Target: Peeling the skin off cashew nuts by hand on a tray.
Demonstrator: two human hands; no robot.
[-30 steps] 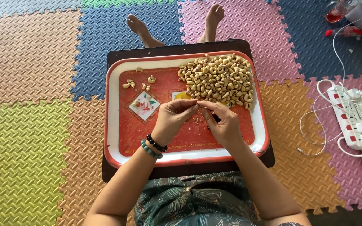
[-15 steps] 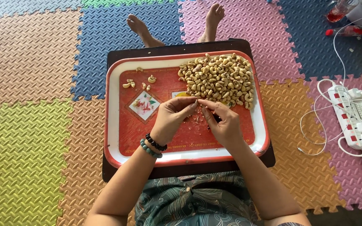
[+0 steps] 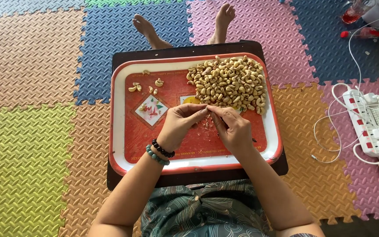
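Foam floor mats (image 3: 31,131) surround a red tray (image 3: 154,136); left hand (image 3: 180,124) and right hand (image 3: 233,129) pinch, seemingly, one cashew (image 3: 208,108) beside the heap (image 3: 229,83).

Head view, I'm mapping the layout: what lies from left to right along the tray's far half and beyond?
Small cashew cluster → big cashew pile → tray rim → white cable → power strip.

place: home floor | evidence: coloured foam mats (image 3: 27,145), power strip (image 3: 367,127)
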